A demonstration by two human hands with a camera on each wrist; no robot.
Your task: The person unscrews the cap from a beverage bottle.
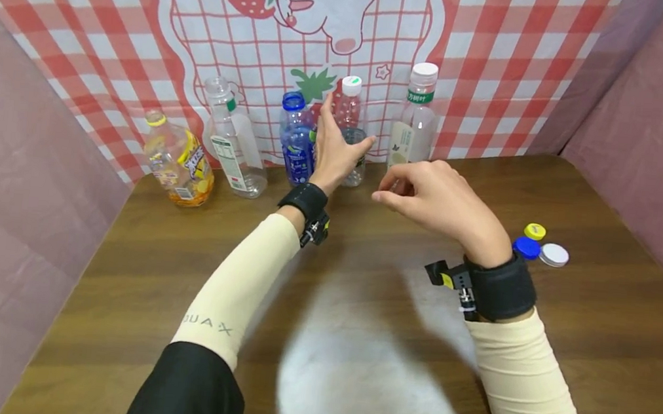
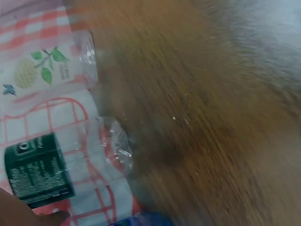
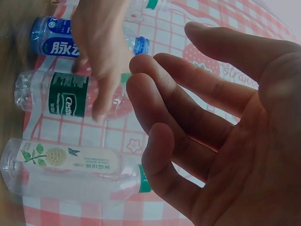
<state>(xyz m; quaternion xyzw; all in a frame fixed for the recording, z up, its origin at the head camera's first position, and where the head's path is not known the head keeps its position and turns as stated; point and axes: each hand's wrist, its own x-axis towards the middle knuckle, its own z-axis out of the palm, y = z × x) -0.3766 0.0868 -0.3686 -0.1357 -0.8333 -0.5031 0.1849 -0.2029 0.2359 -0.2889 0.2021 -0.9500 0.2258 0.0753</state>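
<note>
My left hand is stretched out beside a clear plastic water bottle with a dark green label and white cap. Its fingers are extended and its thumb spread, with the hand partly in front of that bottle; whether they touch is hard to tell. To its left stands a blue-labelled bottle without a cap. My right hand hovers above the table, fingers loosely bent and holding nothing. Just behind it stands a taller clear bottle with a white cap and a pale plant-print label.
Farther left are an uncapped clear bottle and a yellow-labelled bottle. Yellow, blue and white caps lie on the wooden table at right. A checked cloth hangs behind the bottles.
</note>
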